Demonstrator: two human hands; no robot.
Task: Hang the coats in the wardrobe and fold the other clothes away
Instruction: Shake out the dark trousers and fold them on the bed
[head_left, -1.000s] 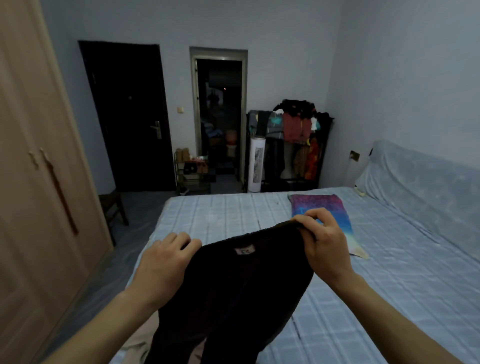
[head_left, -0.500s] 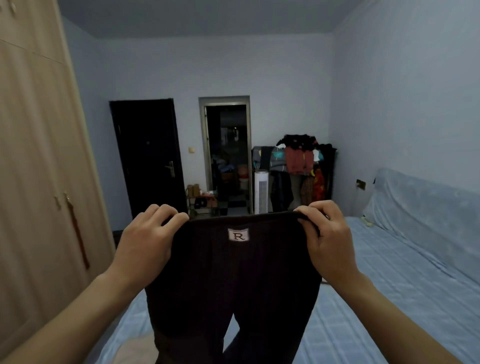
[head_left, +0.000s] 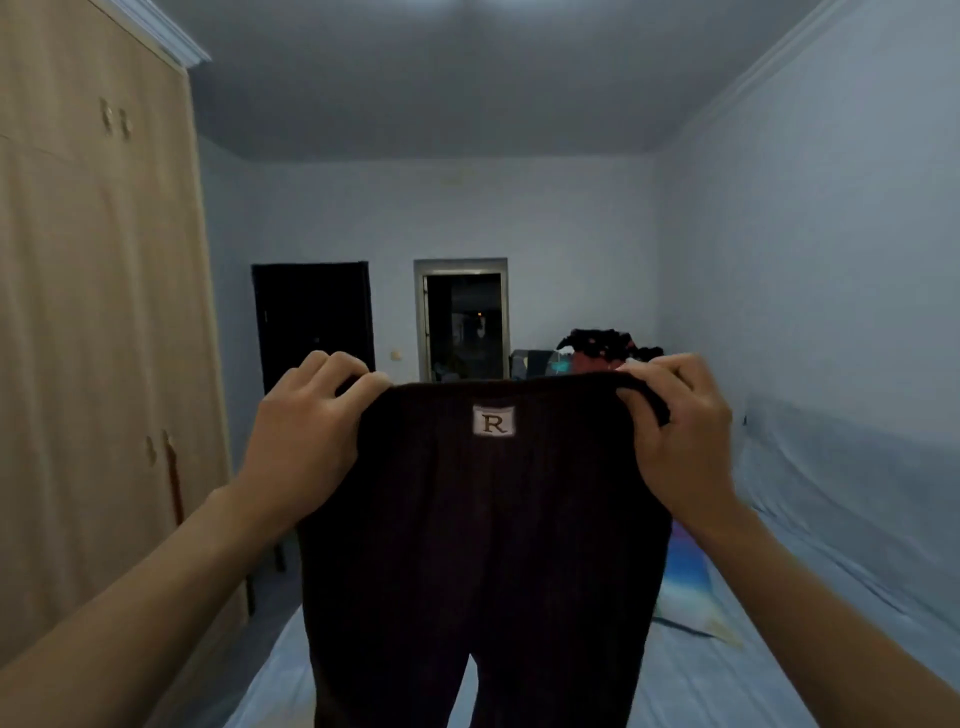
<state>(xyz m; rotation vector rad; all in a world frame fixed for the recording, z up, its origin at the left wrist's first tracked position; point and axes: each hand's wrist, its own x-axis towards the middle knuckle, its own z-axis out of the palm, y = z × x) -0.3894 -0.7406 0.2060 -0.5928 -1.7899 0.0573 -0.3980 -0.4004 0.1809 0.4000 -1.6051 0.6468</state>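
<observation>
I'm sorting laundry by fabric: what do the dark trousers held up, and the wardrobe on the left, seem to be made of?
The dark trousers look like a soft, matt ribbed knit: faint vertical ribs show and the cloth hangs limp; the fibre cannot be told. The wardrobe looks like light wood or laminate board: flat, even tan doors, low sheen.

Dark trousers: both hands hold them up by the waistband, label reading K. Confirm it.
Not quite: in the head view the label reads R, not K. The left hand and right hand do hold the dark trousers up by the waistband.
</observation>
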